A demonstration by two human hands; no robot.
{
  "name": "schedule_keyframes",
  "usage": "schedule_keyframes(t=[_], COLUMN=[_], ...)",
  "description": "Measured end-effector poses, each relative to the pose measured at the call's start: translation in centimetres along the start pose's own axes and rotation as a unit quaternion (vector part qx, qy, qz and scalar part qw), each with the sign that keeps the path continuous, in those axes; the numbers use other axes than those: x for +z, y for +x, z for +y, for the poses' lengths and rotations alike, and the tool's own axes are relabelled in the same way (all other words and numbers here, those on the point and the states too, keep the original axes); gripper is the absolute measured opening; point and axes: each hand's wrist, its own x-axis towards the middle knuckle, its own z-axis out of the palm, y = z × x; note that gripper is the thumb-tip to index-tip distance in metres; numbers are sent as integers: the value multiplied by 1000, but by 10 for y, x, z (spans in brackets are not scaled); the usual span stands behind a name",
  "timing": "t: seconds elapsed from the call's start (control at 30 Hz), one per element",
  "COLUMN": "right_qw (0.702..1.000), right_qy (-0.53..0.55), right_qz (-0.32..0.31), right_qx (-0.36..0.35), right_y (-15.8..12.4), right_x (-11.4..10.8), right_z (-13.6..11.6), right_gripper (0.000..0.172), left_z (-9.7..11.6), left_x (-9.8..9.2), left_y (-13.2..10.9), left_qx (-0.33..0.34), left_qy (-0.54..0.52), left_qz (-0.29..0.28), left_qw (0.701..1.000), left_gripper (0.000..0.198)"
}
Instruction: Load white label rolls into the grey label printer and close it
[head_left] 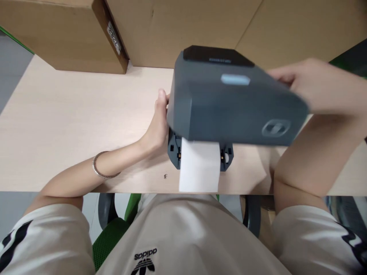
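A dark grey label printer cover (229, 103) is raised over the printer base, tilted and slightly blurred. My right hand (301, 82) is closed on its right end, with most fingers out of sight behind it. Under the cover, part of the label printer base (174, 152) shows on the table. White label paper (200, 166) sticks out of it toward me, down to the table's front edge. My left hand (157, 128) grips the left side of the printer, thumb up, its other fingers largely hidden. Whether cover and base are still joined cannot be made out.
A large cardboard box (183, 30) stands along the back of the light wooden table (71, 122). Another cardboard box (65, 38) with a label is at the back left. A small dark scrap (165, 176) lies near the front edge. Below is a green chair (110, 236).
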Motion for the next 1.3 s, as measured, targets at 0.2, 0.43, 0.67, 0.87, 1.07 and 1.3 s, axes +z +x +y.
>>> schedule_keyframes(t=[0.2, 0.43, 0.67, 0.87, 1.07, 1.3], right_qw=[953, 946, 930, 960, 962, 974], right_qy=[253, 284, 298, 28, -95, -47], right_qz=[162, 142, 214, 122, 86, 97], right_qx=[-31, 61, 18, -249, -241, -199], right_y=[29, 59, 69, 53, 58, 40], right_x=[24, 52, 75, 97, 116, 86], right_z=[18, -4, 4, -15, -22, -37], right_gripper=[37, 35, 48, 37, 88, 64], left_z=[-31, -37, -49, -52, -53, -61], left_x=[-19, -27, -32, -29, -29, -31], left_y=[2, 6, 6, 7, 8, 10], left_qx=[-35, -1, 38, 59, 68, 82], left_qy=[38, 71, 109, 100, 97, 99], left_qz=[-37, -45, -49, -41, -37, -53], left_qw=[998, 996, 992, 992, 992, 990], left_gripper=[74, 83, 88, 83, 79, 85])
